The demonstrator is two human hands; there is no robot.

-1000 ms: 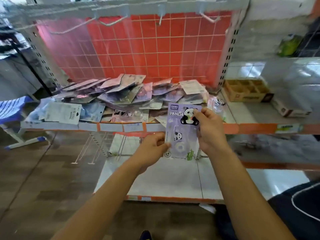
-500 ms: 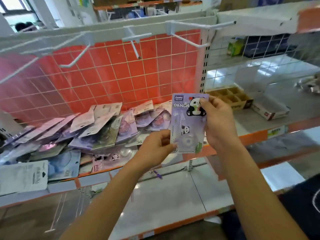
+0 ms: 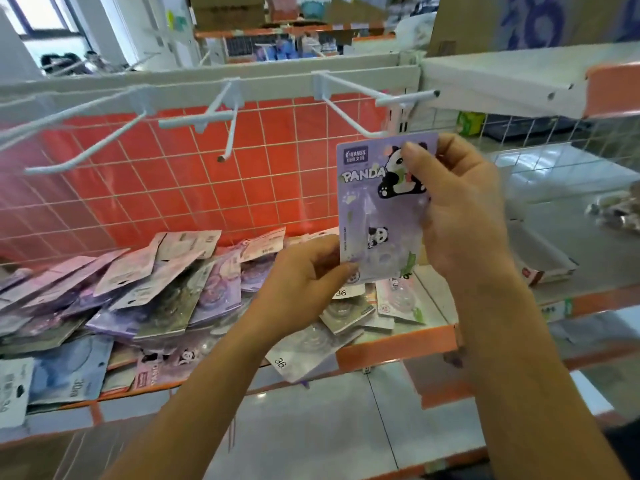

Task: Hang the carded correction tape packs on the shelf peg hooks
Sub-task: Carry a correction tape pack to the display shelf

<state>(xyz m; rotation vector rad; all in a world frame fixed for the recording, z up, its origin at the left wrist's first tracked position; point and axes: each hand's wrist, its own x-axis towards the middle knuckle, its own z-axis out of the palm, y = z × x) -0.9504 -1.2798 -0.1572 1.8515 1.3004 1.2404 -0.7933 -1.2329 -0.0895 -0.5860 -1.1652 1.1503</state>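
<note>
I hold a purple panda correction tape pack (image 3: 372,216) upright in both hands. My right hand (image 3: 457,199) grips its top right edge, thumb on the panda picture. My left hand (image 3: 308,275) pinches its lower left corner. The card's top edge sits right at the tip of the rightmost white peg hook (image 3: 349,117), which hangs from the white rail. Two more bare peg hooks, the middle peg hook (image 3: 230,133) and the left peg hook (image 3: 83,150), stick out to the left. A heap of several more carded packs (image 3: 166,289) lies on the shelf below.
A red wire grid panel (image 3: 173,188) backs the bay. An orange-edged shelf (image 3: 394,348) carries the heap. To the right, another white shelf (image 3: 519,81) sits overhead and a small box (image 3: 540,268) lies on the neighbouring shelf. A lower white shelf (image 3: 311,427) lies underneath.
Both hands have lifted the pack from waist height above the heap up to the rightmost peg hook. The view has tilted upward with it.
</note>
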